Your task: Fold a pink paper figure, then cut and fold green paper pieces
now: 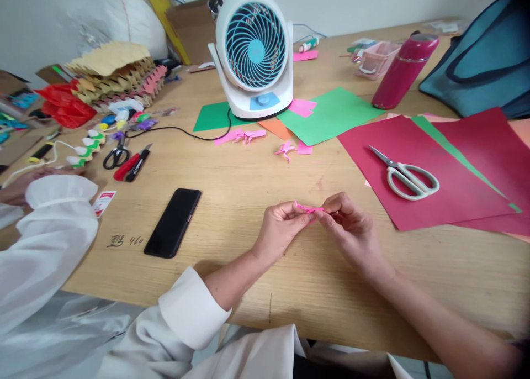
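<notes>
Pink paper piece (309, 208) is what I have up in front of me in the head view, just above the bench (248, 180) and close to its near edge. My left hand (278, 230) grips one end between thumb and fingers, my right hand (351, 230) pinches the other, and my fingertips hide much of its shape. It looks thin and narrow, so an uneven pull from either side could tear it, and a hard squeeze could crease it in the wrong place. If the fan (256, 53) is running, which I can't tell, its draught could shift the loose pink figures (285, 151) lying before it.

The bench is pale wood with handwriting near the phone (173, 222). To my right, scissors (408, 180) lie on dark red sheets (455, 194); beyond stands a flask (406, 69). A co-worker's white sleeve (62, 219) rests at my left, and a pale wall (351, 3) closes the room behind.
</notes>
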{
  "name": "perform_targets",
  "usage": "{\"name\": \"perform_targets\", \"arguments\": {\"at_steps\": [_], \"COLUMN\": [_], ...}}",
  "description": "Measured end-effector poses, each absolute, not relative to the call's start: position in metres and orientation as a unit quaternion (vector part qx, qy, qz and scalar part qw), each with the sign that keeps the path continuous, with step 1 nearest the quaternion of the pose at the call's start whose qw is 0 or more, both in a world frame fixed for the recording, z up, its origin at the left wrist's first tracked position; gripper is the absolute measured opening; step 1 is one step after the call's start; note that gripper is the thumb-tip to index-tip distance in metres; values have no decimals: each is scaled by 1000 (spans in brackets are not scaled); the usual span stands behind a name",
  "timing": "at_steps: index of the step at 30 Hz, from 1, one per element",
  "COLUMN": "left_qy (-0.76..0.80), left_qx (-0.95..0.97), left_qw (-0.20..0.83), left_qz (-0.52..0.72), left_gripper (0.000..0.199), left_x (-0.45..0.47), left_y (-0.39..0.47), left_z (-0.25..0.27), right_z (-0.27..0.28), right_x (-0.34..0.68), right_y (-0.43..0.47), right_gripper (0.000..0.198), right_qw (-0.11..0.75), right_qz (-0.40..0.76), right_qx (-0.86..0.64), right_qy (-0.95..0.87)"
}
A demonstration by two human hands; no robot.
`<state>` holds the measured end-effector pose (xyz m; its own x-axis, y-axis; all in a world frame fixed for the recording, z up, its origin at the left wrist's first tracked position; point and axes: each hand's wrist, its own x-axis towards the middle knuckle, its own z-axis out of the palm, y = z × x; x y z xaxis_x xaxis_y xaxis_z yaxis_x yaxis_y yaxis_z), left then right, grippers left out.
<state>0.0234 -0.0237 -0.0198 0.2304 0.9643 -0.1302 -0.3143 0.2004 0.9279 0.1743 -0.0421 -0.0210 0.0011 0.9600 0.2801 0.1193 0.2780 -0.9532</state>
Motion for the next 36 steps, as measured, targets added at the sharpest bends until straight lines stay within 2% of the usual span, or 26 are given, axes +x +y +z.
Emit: {"name": "perform_targets", "arguments": {"at_steps": [9, 19, 27, 36], "left_qy": [408, 383, 404, 400], "left_qx": [504, 478, 471, 472], "left_qw": [609, 647, 625, 607], "left_qz": [456, 455, 474, 498], "left_gripper": [23, 23, 25, 23], "left_x": [18, 19, 20, 22], "left_y": [-24, -23, -24, -27], "left_z": [-20, -21, -19, -18], "right_z": [-21, -16, -20, -21], "right_x": [175, 175, 174, 173], "right_y": [-41, -41, -39, -38], "right_gripper": [14, 15, 14, 12], "right_qw": [544, 546, 553, 538], "right_qz": [378, 380, 421, 408], "right_qx": [-454, -423, -432, -459], "right_qy": [-596, -615, -575, -578]}}
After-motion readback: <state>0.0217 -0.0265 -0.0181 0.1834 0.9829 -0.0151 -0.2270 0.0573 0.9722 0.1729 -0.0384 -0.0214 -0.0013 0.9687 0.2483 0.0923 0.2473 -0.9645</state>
